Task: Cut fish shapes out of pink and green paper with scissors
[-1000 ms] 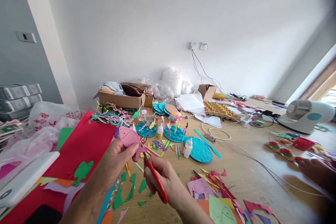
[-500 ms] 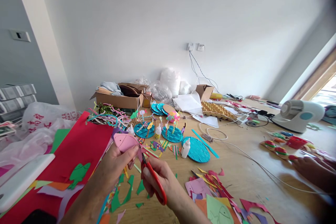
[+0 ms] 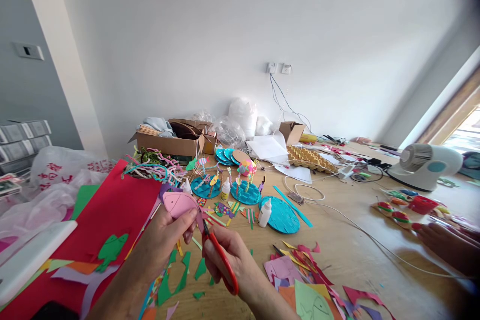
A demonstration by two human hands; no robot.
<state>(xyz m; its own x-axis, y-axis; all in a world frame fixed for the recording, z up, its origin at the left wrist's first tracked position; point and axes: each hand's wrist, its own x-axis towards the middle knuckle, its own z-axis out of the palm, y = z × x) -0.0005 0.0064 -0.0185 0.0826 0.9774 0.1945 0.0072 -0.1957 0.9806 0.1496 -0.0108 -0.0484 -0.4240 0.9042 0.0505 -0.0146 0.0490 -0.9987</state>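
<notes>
Pinched in my left hand (image 3: 170, 230) is a pink paper fish (image 3: 179, 203) with a drawn eye and gill line. My right hand (image 3: 228, 255) is closed on red-handled scissors (image 3: 224, 265), whose blades meet the pink paper near my left fingertips. A narrow strip of pink paper hangs by the blades. Green paper scraps (image 3: 183, 272) lie below my hands. A green paper fish (image 3: 112, 250) rests on red paper (image 3: 108, 210) at the left. A light green sheet with a drawn fish (image 3: 309, 302) lies on the scrap pile at the lower right.
Blue round discs (image 3: 282, 215) and glue bottles (image 3: 265, 213) stand beyond my hands. Cardboard boxes (image 3: 168, 144), an egg tray (image 3: 311, 157) and white bags line the wall. A white fan (image 3: 427, 165) and a cable are at the right, near another person's hand (image 3: 446, 245).
Hardly anything differs. The scissors and my right hand sit very slightly lower, and the view has shifted a little.
</notes>
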